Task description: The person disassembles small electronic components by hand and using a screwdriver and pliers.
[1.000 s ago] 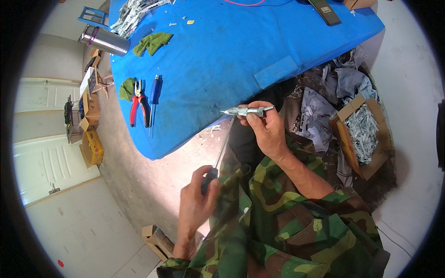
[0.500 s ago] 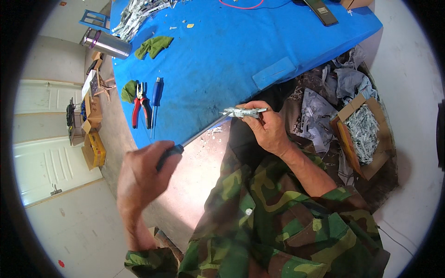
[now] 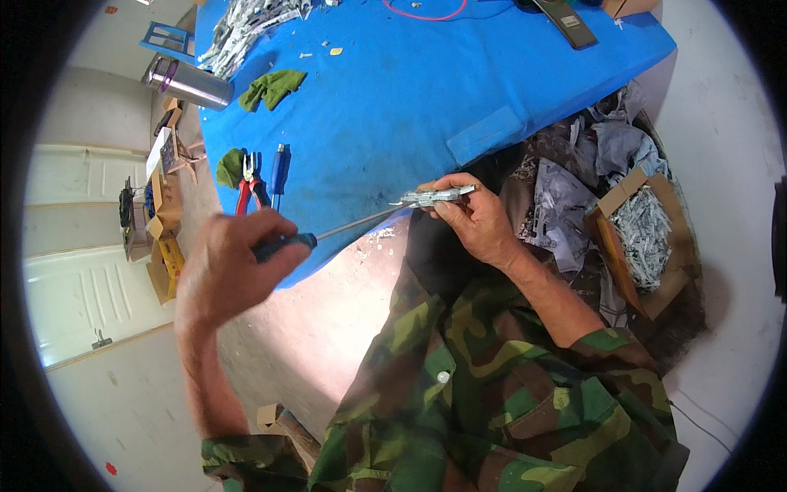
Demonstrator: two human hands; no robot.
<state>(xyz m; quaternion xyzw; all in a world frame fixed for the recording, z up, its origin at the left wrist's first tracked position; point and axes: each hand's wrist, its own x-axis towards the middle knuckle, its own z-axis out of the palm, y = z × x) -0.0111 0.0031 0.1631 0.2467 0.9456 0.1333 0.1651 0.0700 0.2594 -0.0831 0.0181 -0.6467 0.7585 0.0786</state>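
Jacket (image 3: 525, 410) in camouflage, nearest, fills the lower middle. Left forearm (image 3: 209, 377) runs up from the lower edge, near upright; left hand (image 3: 234, 266) turned toward the right at the wrist, back of hand up. Left fingers curled tight round the dark blue handle of a screwdriver (image 3: 352, 224); shaft slopes up to the right. Right forearm (image 3: 557, 303) slants up and left; right hand (image 3: 471, 215) pinches a thin metal part (image 3: 434, 197), thumb on the near side, fingers behind. Part is held roughly level in the air, just off the desk's near edge, left end jutting free of the fingers. Screwdriver tip is at the part's near side toward that end; exact contact too small to tell.

Floor (image 3: 352, 279) shows between the arms, bright patch. Right of the right hand: plastic bags (image 3: 561, 209) and an open carton (image 3: 620, 194) full of similar parts.

Blue-covered desk (image 3: 377, 107) beyond. Pliers (image 3: 243, 195) at its left, handles partly behind the left hand, which also blocks the lower end of a second screwdriver (image 3: 279, 168). Green cloth (image 3: 273, 88) farther; steel flask (image 3: 193, 84) on its side, pile of parts (image 3: 246, 37), phone (image 3: 567, 23) at the far side.
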